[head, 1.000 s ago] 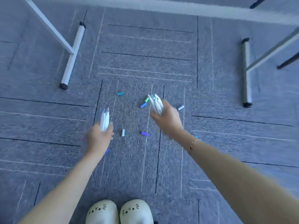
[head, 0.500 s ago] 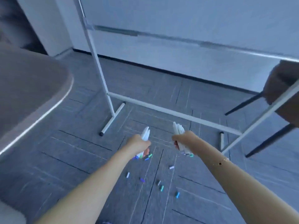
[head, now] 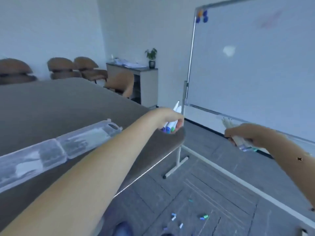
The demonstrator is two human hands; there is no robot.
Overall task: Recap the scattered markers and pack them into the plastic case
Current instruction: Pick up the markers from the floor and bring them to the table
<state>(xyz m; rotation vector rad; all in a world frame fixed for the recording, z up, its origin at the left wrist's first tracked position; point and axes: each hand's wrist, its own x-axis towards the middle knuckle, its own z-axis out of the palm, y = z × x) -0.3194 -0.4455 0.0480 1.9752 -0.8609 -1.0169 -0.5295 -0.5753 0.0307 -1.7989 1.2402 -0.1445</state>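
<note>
My left hand [head: 167,119] grips a bunch of white markers [head: 173,123] with coloured ends, held over the far corner of the grey table [head: 51,106]. My right hand [head: 238,133] grips another bunch of white markers [head: 242,143] out over the floor, in front of the whiteboard. A long clear plastic case [head: 56,149] lies open on the table, to the left of my left forearm. Several small coloured caps [head: 203,217] lie scattered on the grey carpet below.
A whiteboard on a white metal stand [head: 247,65] fills the right side, its foot [head: 175,167] on the carpet beside the table corner. Brown chairs [head: 75,68] line the table's far side. A cabinet with a potted plant [head: 151,57] stands at the back wall.
The view has swung up from the floor to the table and whiteboard. Both hands, still gripping their markers, have risen; my left hand now hangs over the table corner.
</note>
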